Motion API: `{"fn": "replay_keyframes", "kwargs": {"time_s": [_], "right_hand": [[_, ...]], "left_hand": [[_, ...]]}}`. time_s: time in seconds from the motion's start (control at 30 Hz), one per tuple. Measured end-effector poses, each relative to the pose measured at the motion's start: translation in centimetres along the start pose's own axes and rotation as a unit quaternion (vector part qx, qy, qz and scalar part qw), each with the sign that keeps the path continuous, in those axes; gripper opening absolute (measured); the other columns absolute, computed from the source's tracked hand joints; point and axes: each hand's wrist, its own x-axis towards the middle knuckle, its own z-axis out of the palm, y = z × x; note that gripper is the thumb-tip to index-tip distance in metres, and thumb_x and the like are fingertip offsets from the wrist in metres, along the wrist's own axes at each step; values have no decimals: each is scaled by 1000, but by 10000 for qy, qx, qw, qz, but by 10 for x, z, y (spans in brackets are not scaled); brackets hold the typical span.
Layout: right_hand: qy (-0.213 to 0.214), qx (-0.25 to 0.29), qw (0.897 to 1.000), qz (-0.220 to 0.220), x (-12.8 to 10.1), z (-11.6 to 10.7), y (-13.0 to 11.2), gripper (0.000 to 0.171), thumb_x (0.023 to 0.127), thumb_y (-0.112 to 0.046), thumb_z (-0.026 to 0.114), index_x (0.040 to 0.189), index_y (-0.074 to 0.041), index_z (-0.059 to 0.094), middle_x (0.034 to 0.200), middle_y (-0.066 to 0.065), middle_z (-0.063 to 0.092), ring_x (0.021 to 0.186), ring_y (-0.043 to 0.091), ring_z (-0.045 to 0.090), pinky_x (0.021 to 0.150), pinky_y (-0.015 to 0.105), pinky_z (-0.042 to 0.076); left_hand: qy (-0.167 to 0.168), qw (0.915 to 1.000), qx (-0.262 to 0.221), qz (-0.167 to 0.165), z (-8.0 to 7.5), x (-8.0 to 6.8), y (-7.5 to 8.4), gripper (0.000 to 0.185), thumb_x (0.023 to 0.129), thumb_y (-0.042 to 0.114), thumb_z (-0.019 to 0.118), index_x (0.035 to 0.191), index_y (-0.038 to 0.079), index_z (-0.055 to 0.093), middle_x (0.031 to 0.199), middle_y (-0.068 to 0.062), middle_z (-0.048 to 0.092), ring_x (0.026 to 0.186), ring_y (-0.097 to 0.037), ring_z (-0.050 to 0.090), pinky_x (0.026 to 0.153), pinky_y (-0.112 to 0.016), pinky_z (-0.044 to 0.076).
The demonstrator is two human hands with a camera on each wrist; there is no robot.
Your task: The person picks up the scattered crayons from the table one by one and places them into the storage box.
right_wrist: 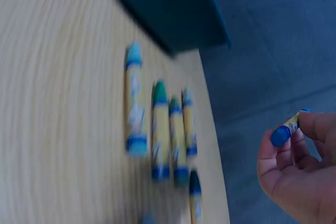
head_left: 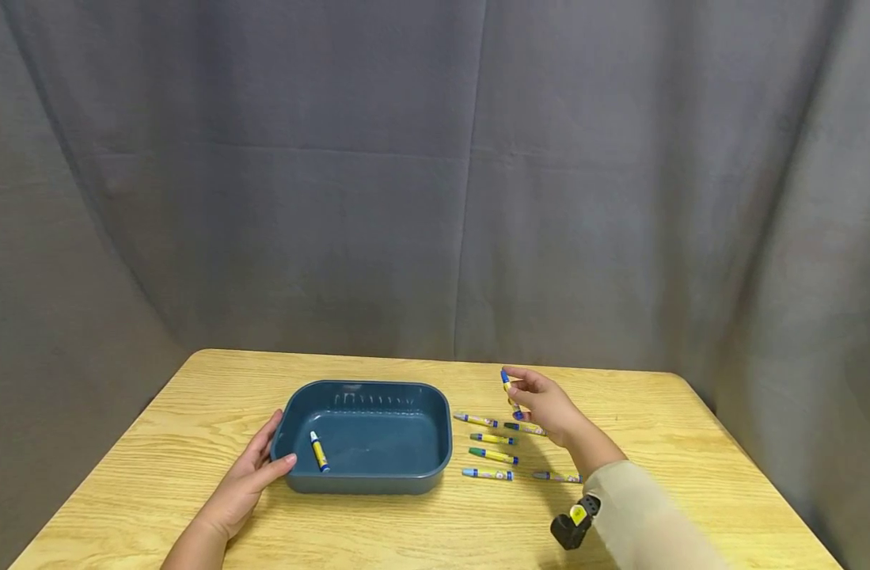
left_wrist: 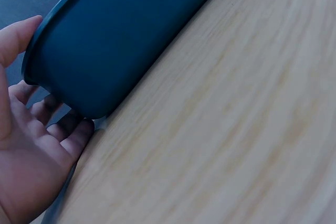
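Observation:
My left hand (head_left: 244, 483) holds the left end of a dark blue plastic bin (head_left: 366, 484), thumb at the rim and fingers against the outer wall, as the left wrist view (left_wrist: 39, 145) also shows. A white-tipped crayon (head_left: 321, 455) with a yellow wrapper lies inside the bin. Raised over the table to the right, my right hand (head_left: 552, 408) pinches a blue crayon (head_left: 507, 381) between thumb and fingers. Below it lie a dark green crayon (head_left: 523, 428), a green crayon (head_left: 494, 456) and a light blue crayon (head_left: 488, 474), along with others.
The crayons lie roughly parallel just right of the bin, with a greyish one (head_left: 557, 476) farther right, partly behind the right forearm. Everything is on a light wooden table (head_left: 157, 475). A grey curtain (head_left: 435, 198) hangs behind its back edge.

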Motion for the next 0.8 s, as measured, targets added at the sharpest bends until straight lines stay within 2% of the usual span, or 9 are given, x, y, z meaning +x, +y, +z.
{"fn": "replay_keyframes", "kwargs": {"time_s": [0.17, 0.37, 0.53, 0.8], "right_hand": [[-137, 470, 9988, 20, 11, 22, -14, 51, 103, -7, 45, 152, -6, 31, 110, 4, 44, 92, 15, 47, 75, 26, 47], [-293, 660, 9974, -30, 24, 48, -26, 52, 101, -5, 48, 151, -5, 33, 106, 3, 45, 92, 14, 50, 79, 29, 51], [-348, 871, 9956, 31, 34, 73, -35, 52, 99, -1, 49, 149, -6, 37, 104, 3, 47, 91, 14, 51, 77, 28, 54], [-601, 838, 9947, 16, 45, 118, -43, 50, 97, -1, 53, 145, -6, 43, 102, 5, 51, 88, 15, 54, 83, 41, 57]], "left_hand": [[45, 10000, 59, -29, 1, 0, 0, 80, 97, 16, 57, 159, 15, 7, 166, -14, 4, 151, -39, 5, 87, 1, 29], [113, 9999, 52, -57, 3, 0, 2, 79, 97, 16, 57, 159, 16, 9, 166, -14, 5, 151, -38, 7, 86, 1, 29], [91, 10000, -22, 10, 5, 2, 0, 79, 97, 16, 57, 159, 16, 9, 166, -15, 5, 151, -37, 9, 87, 0, 29], [120, 9999, -19, 13, 8, 4, 0, 80, 96, 17, 59, 159, 17, 10, 166, -15, 7, 151, -36, 9, 89, 0, 29]]}}
